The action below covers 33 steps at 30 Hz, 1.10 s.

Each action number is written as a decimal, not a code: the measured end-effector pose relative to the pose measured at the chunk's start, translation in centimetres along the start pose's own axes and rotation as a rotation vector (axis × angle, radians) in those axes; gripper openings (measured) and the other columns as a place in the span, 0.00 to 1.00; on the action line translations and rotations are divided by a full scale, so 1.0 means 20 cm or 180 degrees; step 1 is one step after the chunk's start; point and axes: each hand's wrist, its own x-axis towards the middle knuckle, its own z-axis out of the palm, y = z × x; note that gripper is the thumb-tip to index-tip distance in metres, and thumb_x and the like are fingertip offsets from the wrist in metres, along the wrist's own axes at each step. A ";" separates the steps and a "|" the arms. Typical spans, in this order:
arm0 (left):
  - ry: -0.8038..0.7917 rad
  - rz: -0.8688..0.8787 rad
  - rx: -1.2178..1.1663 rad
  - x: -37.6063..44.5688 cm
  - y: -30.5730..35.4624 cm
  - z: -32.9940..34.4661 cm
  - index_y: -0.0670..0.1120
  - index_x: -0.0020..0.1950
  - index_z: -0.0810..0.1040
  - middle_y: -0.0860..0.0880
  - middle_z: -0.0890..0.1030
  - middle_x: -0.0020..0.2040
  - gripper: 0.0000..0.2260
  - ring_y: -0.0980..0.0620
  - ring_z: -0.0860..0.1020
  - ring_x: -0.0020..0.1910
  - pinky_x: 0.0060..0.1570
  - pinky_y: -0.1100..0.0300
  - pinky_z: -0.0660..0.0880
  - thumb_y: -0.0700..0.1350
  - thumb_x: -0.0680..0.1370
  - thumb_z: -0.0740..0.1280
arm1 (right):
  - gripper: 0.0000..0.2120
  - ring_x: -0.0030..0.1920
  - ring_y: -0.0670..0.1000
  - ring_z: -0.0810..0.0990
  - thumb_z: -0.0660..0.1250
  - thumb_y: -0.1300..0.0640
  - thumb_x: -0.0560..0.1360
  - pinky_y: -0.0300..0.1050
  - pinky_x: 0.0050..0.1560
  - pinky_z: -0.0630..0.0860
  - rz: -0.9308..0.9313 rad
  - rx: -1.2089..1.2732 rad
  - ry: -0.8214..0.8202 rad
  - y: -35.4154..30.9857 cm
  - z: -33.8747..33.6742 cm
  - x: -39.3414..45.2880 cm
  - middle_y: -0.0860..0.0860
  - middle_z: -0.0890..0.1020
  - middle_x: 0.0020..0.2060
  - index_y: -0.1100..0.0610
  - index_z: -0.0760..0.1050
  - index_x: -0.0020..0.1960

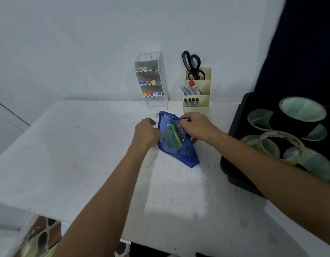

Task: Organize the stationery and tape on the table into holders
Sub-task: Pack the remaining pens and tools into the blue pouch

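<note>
A blue mesh zip pouch (pixel 186 154) lies on the white table (pixel 86 145), its mouth held apart. My left hand (pixel 146 133) pinches the pouch's left edge. My right hand (pixel 196 125) grips its right edge near the top. Inside the pouch show a green protractor (pixel 169 140), a green ruler-like piece and other small stationery. The zip pull (pixel 158 114) sits at the pouch's far corner.
A clear tiered holder (pixel 156 101) with coloured markers stands against the wall. Beside it a cream holder (pixel 196 106) carries black scissors (pixel 193 65), markers and pens. A black tray (pixel 232 164) at the right holds several tape rolls (pixel 302 110).
</note>
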 end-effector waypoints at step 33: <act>-0.0049 0.1185 -0.1128 0.10 -0.02 -0.35 0.42 0.48 0.80 0.45 0.82 0.46 0.04 0.44 0.81 0.48 0.51 0.50 0.80 0.38 0.78 0.65 | 0.17 0.25 0.48 0.75 0.60 0.62 0.80 0.41 0.27 0.74 -0.1426 -0.1217 -0.1049 -0.36 -0.09 0.30 0.55 0.83 0.50 0.53 0.74 0.67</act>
